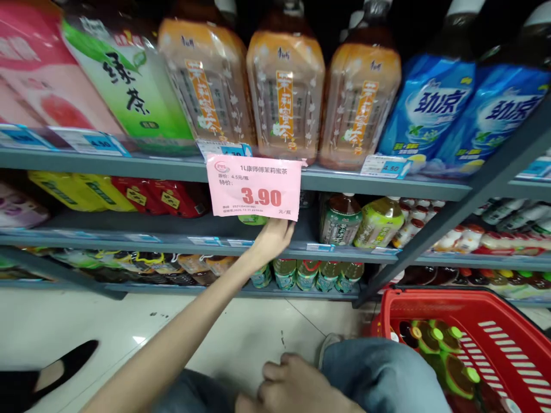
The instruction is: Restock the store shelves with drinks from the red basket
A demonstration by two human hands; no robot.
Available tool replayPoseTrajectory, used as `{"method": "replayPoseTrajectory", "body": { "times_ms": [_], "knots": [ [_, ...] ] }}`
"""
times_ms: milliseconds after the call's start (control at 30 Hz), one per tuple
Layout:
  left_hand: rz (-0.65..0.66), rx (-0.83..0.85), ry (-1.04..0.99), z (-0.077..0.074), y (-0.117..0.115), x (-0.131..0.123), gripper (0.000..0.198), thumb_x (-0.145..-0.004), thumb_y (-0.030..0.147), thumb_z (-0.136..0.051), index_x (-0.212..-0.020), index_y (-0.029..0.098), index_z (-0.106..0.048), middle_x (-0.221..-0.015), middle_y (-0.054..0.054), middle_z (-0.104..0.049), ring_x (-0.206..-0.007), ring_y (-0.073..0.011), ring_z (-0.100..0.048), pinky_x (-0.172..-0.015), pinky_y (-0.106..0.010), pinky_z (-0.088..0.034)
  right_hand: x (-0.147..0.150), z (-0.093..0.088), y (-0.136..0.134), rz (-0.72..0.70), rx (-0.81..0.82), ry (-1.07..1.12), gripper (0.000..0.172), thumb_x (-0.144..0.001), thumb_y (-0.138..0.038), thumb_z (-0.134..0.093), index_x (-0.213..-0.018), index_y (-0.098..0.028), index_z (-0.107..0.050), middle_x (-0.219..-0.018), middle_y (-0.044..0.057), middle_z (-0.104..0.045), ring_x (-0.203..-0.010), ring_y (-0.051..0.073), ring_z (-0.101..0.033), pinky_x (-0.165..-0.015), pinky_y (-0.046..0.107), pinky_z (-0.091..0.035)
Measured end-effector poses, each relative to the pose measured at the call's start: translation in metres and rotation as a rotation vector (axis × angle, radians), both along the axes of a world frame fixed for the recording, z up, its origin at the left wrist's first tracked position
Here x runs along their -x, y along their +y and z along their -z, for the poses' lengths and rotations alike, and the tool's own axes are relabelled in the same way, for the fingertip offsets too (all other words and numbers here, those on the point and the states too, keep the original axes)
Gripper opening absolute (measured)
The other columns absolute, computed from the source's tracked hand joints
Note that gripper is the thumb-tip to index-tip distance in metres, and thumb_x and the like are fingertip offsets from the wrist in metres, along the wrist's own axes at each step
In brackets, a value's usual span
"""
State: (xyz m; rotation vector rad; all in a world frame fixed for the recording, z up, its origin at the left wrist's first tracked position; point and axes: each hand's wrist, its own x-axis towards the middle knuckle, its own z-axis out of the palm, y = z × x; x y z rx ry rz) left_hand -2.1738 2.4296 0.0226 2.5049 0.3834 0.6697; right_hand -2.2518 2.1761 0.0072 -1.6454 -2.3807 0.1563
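Observation:
My left hand (274, 238) reaches into the second shelf level, its fingers partly covered by a hanging pink price sign (256, 186). Just left of the fingers, a bright green bottle part (252, 219) shows under the sign; whether the hand touches it is hidden. My right hand (297, 384) is low in front of my body, fingers curled in a loose fist, with no object visible in it. Right of the left hand stand a dark green labelled bottle (342, 221) and a yellow-green bottle (382, 222).
Large orange-labelled tea bottles (285, 94) line the upper shelf (163, 166). Small bottles (307, 275) stand on the lowest shelf. A red shopping basket (430, 301) with several green-capped bottles is at lower right, by my knee (379, 373). Another person's shoe (80, 355) is at left.

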Motion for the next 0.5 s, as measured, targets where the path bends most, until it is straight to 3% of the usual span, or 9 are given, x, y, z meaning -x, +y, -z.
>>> {"method": "replayPoseTrajectory", "body": {
  "times_ms": [67,133,233,300,400,500],
  "knots": [
    [0.320,-0.107,0.186,0.007,-0.024,0.061,0.039,-0.103,0.031,-0.039,-0.132,0.022,-0.063,-0.120,-0.011,-0.070,-0.115,-0.0264,-0.064,-0.107,-0.040,-0.050,-0.009,-0.011,-0.003,0.009,0.033,-0.017,0.016,-0.089,-0.028,-0.073,-0.094,-0.021,-0.060,-0.059,-0.003,-0.064,-0.064,0.018,-0.066,-0.053,0.030,-0.045],
    [0.499,-0.179,0.345,0.018,-0.044,0.121,0.033,-0.104,0.027,-0.038,-0.113,0.023,-0.070,-0.099,-0.009,-0.072,-0.095,-0.0226,-0.068,-0.092,-0.034,-0.054,-0.019,-0.024,-0.006,0.028,0.066,-0.014,0.018,-0.090,-0.027,-0.070,-0.104,-0.020,-0.060,-0.073,-0.002,-0.070,-0.076,0.018,-0.069,-0.058,0.031,-0.046],
    [0.441,-0.150,0.462,0.035,-0.058,0.187,0.035,-0.103,0.029,-0.037,-0.094,0.022,-0.071,-0.090,-0.008,-0.073,-0.088,-0.0226,-0.069,-0.083,-0.031,-0.054,-0.027,-0.037,-0.013,0.108,0.050,0.000,0.021,-0.095,-0.027,-0.063,-0.114,-0.020,-0.060,-0.104,0.001,-0.075,-0.097,0.019,-0.069,-0.066,0.030,-0.049],
    [0.324,-0.030,0.559,0.045,-0.058,0.211,0.036,-0.102,0.037,-0.038,-0.103,0.023,-0.071,-0.101,-0.008,-0.077,-0.096,-0.0240,-0.072,-0.087,-0.032,-0.054,-0.027,-0.040,-0.025,0.176,0.017,0.028,0.022,-0.097,-0.026,-0.058,-0.119,-0.020,-0.060,-0.122,0.004,-0.071,-0.107,0.019,-0.065,-0.073,0.030,-0.051],
    [0.139,0.143,0.781,0.067,-0.046,0.223,0.049,-0.093,0.053,-0.040,-0.123,0.023,-0.064,-0.109,-0.009,-0.080,-0.100,-0.0288,-0.075,-0.089,-0.037,-0.055,-0.024,-0.037,-0.065,0.203,-0.023,0.223,0.023,-0.101,-0.023,-0.049,-0.120,-0.020,-0.062,-0.128,0.003,-0.069,-0.113,0.014,-0.062,-0.089,0.027,-0.053],
    [0.091,0.193,0.995,0.092,-0.031,0.219,0.051,-0.075,0.062,-0.043,-0.109,0.030,-0.065,-0.086,-0.003,-0.081,-0.088,-0.0327,-0.078,-0.086,-0.041,-0.055,-0.026,-0.029,-0.126,0.321,-0.113,0.518,0.025,-0.098,-0.015,-0.043,-0.110,-0.018,-0.065,-0.117,0.003,-0.074,-0.111,0.010,-0.064,-0.100,0.023,-0.051]
  ]
}}
